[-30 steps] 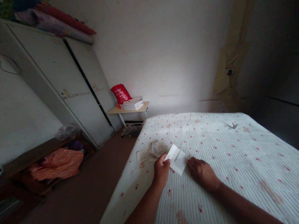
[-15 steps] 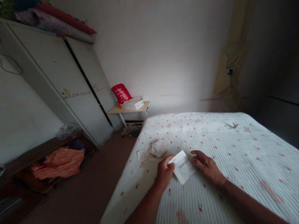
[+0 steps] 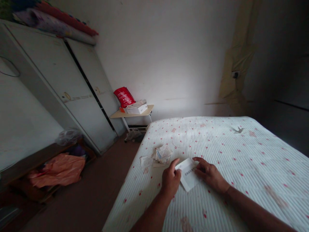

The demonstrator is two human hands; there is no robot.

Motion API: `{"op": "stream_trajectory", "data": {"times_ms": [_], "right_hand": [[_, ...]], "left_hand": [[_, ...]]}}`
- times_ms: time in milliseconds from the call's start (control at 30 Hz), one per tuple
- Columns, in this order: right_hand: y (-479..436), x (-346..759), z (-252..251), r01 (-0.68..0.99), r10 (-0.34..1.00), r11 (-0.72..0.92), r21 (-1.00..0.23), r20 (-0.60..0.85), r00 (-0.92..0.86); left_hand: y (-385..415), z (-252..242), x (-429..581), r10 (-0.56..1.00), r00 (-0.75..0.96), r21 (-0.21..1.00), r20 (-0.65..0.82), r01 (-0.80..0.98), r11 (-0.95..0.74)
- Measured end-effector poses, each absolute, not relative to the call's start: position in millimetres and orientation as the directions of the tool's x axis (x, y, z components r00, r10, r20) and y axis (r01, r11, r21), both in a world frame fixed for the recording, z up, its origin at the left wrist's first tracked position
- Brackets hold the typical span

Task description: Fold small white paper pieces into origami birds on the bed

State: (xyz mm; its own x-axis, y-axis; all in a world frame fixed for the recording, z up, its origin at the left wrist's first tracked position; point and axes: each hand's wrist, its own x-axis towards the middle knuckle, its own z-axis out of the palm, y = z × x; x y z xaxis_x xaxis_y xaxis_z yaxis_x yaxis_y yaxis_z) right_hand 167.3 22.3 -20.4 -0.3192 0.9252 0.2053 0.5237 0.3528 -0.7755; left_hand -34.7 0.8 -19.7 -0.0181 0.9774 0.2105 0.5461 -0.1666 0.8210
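Observation:
A small white paper packet point(image 3: 188, 177) with a line of printed characters is held just over the bed, between both hands. My left hand point(image 3: 170, 178) grips its left edge, with the thumb on top and the index finger stretched along the upper corner. On the other side my right hand point(image 3: 210, 174) has its thumb and index finger closed on the packet's upper right edge. Up and to the left of the packet, a loose pile of printed paper slips point(image 3: 163, 154) lies on the patterned bedspread point(image 3: 217, 145).
Against the back wall stands a small table point(image 3: 116, 114) bearing a red bag point(image 3: 124, 96) and a white box point(image 3: 137, 109). A wardrobe point(image 3: 84, 109) with rolled mats point(image 3: 58, 24) on top is at the left. An orange plastic bag point(image 3: 58, 170) rests on a low wooden shelf.
My right hand has moved in from beside the packet and now touches its right edge. The left index finger has lifted and straightened. The view has shifted slightly.

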Motion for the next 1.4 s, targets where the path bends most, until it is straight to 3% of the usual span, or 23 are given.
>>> {"op": "stream_trajectory", "data": {"times_ms": [267, 1067, 1400], "right_hand": [[22, 168, -23, 0.621, 0.912, 0.398, -0.675, 0.218, -0.348], [16, 161, -15, 0.701, 0.876, 0.483, -0.525, 0.291, -0.385], [15, 160, -7, 0.721, 0.861, 0.506, -0.472, 0.237, -0.45]], "left_hand": [[2, -21, -35, 0.967, -0.022, 0.732, 0.252, 0.658, -0.176], [6, -24, -38, 0.946, -0.023, 0.692, 0.323, 0.687, -0.22], [8, -27, -37, 0.948, -0.028, 0.683, 0.317, 0.7, -0.208]]}}
